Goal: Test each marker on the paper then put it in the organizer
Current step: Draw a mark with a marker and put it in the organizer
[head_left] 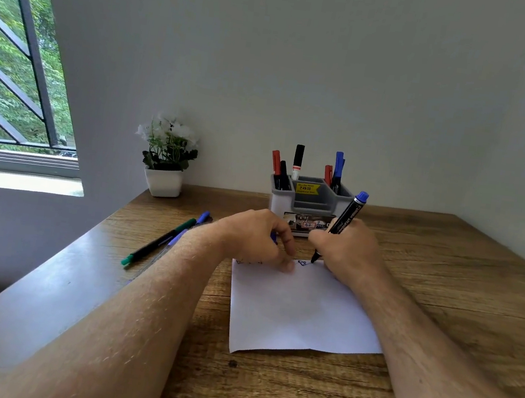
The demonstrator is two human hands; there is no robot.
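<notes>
The right hand point(347, 252) pinches the light, rigid black marker with a blue end point(344, 225), tip on the thin white paper sheet point(300, 309), low on its smooth barrel, while the left hand point(259, 238), fingers curled round something blue, pins the paper to the wooden worktop point(458, 289).

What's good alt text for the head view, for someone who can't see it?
A person's right hand presses a blue-capped marker tip-down on a sheet of paper while the left hand steadies the sheet and holds something blue. Behind stands an organizer holding markers; more pens lie to the left on the wooden desk.
</notes>
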